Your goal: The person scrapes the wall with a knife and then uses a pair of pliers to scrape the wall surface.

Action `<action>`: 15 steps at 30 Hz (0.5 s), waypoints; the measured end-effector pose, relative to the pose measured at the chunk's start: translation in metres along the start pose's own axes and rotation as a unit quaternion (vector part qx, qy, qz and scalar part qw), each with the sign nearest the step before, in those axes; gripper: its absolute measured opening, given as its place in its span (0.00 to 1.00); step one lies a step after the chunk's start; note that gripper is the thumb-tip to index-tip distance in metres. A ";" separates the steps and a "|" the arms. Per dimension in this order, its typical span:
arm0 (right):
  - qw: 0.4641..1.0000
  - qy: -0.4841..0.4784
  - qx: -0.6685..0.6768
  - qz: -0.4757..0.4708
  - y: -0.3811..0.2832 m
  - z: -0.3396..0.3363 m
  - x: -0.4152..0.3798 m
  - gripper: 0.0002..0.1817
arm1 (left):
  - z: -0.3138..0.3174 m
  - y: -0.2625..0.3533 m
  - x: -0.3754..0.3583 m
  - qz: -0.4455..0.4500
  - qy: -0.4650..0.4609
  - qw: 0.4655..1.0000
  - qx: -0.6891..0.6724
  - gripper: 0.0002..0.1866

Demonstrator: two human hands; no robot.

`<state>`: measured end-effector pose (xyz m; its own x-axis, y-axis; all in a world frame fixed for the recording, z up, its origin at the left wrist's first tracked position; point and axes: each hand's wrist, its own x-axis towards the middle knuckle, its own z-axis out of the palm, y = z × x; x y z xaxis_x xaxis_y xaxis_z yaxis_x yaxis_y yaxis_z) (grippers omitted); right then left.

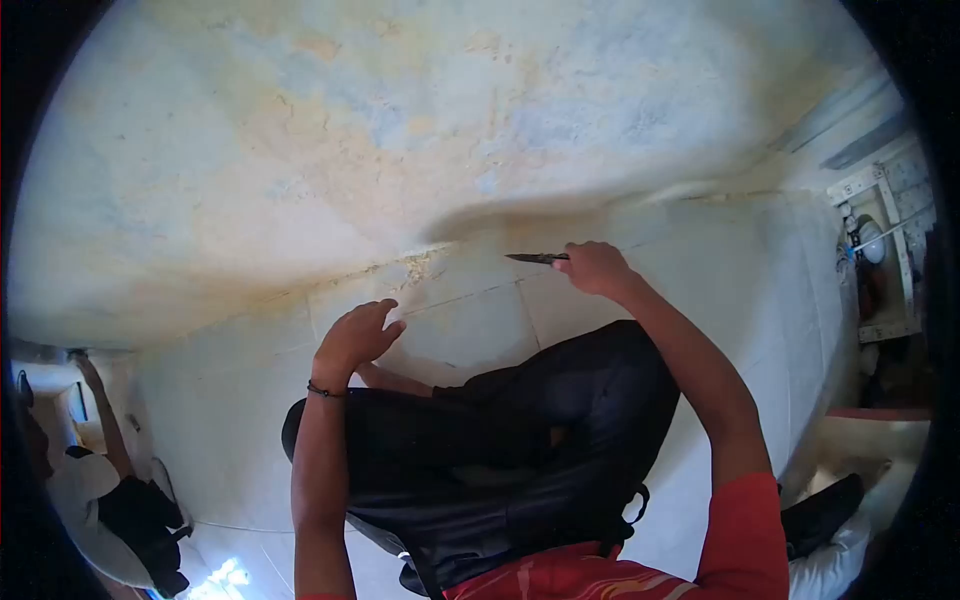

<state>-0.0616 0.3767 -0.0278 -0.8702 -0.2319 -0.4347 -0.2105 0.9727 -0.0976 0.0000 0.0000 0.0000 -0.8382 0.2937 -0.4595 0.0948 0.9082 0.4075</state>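
My right hand [597, 268] is closed around a knife [533, 258] with a dark, pointed blade. The blade points left, above the tiled floor [470, 325] and close to the foot of the wall. My left hand [358, 335] holds nothing, its fingers apart and the thumb standing out. Ahead of that hand, a small heap of pale crumbs [418, 268] lies along the joint between floor and wall. The wall [400, 150] has worn, patchy paint in white, yellow and blue. My crossed legs [500, 420] in black trousers are just behind both hands.
Another person [110, 490] is at the far left, one arm raised to the wall. At the right stands a white frame [890, 250] with several items around it. A dark bundle [822, 515] and pale cloth [835, 570] lie at the lower right.
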 end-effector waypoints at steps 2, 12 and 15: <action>0.998 0.034 0.023 0.048 0.028 0.016 0.002 0.25 | 0.002 -0.003 0.003 -0.003 -0.013 1.000 0.004 0.24; 0.897 -0.189 0.385 0.104 0.046 0.023 0.005 0.22 | 0.006 0.005 -0.001 -0.016 -0.032 0.999 0.014 0.23; 0.933 -0.147 0.311 0.106 0.042 0.019 0.013 0.27 | 0.011 0.000 -0.003 0.004 -0.013 1.000 0.010 0.24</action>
<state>-0.0734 0.4147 -0.0550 -0.6845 -0.1117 -0.7204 0.3304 0.8333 -0.4432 0.0082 0.0026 -0.0071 -0.8228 0.3078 -0.4778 0.1115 0.9117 0.3954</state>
